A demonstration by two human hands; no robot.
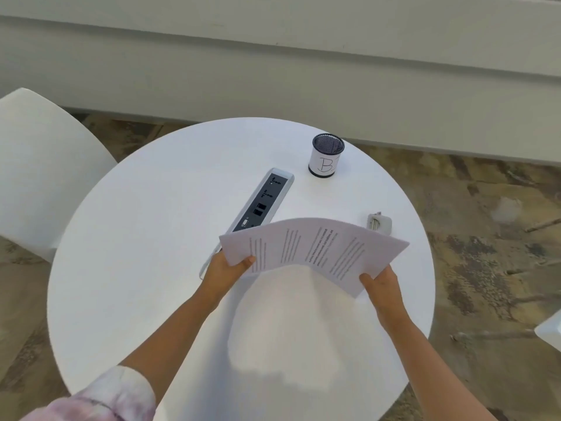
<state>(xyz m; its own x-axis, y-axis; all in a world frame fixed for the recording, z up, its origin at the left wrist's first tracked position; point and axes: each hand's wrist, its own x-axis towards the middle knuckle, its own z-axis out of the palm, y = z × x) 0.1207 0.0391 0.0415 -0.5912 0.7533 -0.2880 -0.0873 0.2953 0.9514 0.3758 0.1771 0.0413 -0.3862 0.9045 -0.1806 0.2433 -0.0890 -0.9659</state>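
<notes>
A printed sheet of paper [315,247] arches upward above the round white table [145,238]. My left hand [223,273] pinches its left edge, thumb on top. Its right near corner is pinched by my right hand [383,288], also with the thumb on top. The sheet's middle bows up, and the text lines run away from me. A small white stapler [379,222] lies on the table just beyond the paper's right end. Behind it stands a black mesh pen cup [326,155] with a white label marked "B".
A grey power and data strip [262,200] is set into the table, partly hidden by the paper and my left hand. A white chair [39,165] stands at the left. A pale wall runs behind the table, with patterned carpet all around.
</notes>
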